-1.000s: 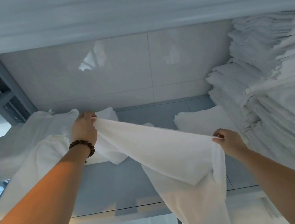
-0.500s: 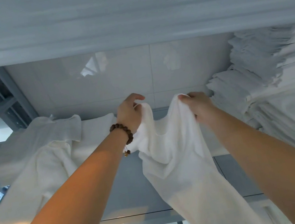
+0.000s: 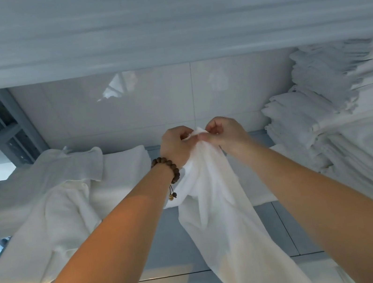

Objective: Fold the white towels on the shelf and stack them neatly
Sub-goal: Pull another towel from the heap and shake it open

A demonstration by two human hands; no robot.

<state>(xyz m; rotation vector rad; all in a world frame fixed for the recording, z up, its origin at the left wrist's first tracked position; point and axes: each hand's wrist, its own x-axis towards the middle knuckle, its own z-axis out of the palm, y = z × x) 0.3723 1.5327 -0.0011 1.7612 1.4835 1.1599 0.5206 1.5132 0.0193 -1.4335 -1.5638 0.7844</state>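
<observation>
Pinching a hanging towel [image 3: 217, 198], left hand [image 3: 175, 147] and right hand [image 3: 226, 134] hover over the shelf [image 3: 172, 242] holding towel stacks [image 3: 325, 123].

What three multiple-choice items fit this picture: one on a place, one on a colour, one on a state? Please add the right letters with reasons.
1. Where on the shelf is the tall stack of folded towels? A. right B. left C. middle
2. What colour is the bead bracelet? A. green B. brown C. white
3. How is the hanging towel held? A. by nothing B. by one hand C. by two hands
Answers: 1 A, the stack rises at the right edge. 2 B, its beads are dark brown. 3 C, the left hand and the right hand pinch its top together.
</observation>
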